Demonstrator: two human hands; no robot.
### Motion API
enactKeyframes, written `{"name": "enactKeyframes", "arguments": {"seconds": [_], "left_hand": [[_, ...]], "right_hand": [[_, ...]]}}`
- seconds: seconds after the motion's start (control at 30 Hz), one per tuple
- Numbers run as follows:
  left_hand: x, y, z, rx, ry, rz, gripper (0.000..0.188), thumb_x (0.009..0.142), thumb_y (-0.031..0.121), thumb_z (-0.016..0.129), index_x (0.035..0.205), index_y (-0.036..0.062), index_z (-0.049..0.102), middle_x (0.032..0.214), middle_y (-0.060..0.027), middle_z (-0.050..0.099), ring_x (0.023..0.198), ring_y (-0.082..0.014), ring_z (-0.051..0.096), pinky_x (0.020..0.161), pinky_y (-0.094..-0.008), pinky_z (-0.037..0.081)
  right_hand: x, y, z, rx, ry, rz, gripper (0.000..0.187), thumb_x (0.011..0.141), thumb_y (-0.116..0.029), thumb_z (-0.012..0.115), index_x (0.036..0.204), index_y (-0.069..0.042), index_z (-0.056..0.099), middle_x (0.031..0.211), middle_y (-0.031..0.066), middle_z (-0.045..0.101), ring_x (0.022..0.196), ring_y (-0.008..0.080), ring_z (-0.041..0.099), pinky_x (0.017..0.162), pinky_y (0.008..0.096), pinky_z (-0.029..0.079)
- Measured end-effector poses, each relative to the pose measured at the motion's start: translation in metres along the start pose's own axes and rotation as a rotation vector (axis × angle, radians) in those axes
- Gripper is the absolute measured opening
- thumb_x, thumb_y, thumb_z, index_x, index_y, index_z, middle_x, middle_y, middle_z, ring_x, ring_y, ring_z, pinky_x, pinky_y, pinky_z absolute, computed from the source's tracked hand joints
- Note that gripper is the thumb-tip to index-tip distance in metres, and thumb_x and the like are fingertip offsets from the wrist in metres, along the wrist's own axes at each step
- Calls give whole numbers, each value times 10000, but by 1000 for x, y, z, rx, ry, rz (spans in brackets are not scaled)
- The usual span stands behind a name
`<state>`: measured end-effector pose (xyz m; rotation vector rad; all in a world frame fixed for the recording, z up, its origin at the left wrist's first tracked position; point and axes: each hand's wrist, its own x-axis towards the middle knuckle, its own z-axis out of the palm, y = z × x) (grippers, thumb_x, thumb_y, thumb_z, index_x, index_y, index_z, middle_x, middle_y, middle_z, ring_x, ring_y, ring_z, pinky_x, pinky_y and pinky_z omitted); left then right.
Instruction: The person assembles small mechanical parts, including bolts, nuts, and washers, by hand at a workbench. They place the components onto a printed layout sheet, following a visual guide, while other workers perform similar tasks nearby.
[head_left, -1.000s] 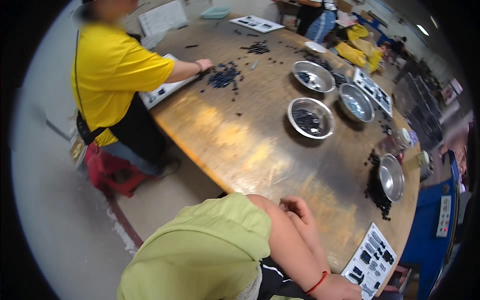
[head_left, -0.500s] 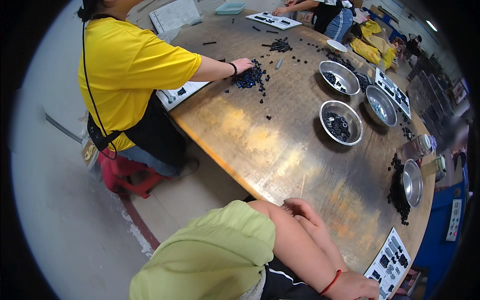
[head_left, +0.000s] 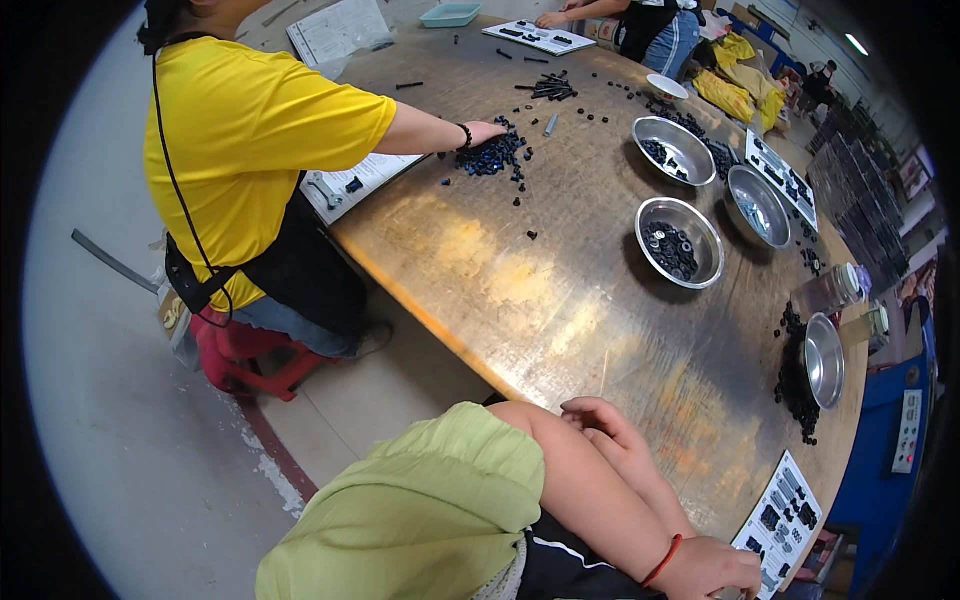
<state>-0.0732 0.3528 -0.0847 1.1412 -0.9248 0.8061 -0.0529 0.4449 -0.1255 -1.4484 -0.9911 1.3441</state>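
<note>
My arms lie crossed at the near table edge. From the light green sleeve, my left forearm runs to the right, a red cord on its wrist. My left hand (head_left: 707, 568) is bent with curled fingers beside a white sheet (head_left: 790, 500) bearing dark hardware pieces; a pale bit shows under the fingers, too little to name. Behind that forearm, my right hand (head_left: 607, 422) rests near the left elbow, loosely bent, fingers apart, holding nothing visible. Across the table, a co-worker's hand (head_left: 484, 133) reaches into a pile of small dark-blue fasteners (head_left: 495, 158).
Metal bowls (head_left: 680, 284) of small black parts stand at the right, with another bowl (head_left: 824, 362) amid loose black pieces. Long black bolts (head_left: 553, 88) lie farther back. A wrench (head_left: 325, 192) rests on the co-worker's sheet. Jars (head_left: 832, 289) stand at the right edge.
The view has shifted slightly, so the scene sits a little farther left and up. My hands keep their pose; the co-worker's hand remains at the pile.
</note>
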Motion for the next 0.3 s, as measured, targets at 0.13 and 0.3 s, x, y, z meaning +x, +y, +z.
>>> {"name": "enactKeyframes", "arguments": {"seconds": [0.13,0.3], "left_hand": [[2,-1,-1,4,2,5,194,830,119,640,1006,38,650,864,-151,594,805,-325,591,689,-388,494],[4,-3,0,-14,36,32,203,835,128,641,1017,38,653,870,-157,597,814,-335,591,705,-397,495]], "right_hand": [[-4,10,-12,-13,-37,95,306,940,16,474,1236,-27,538,1003,20,546,942,90,513,866,239,425],[-5,12,-12,39,-33,2,293,955,-24,501,1246,-39,535,995,17,544,947,94,508,877,247,420]]}}
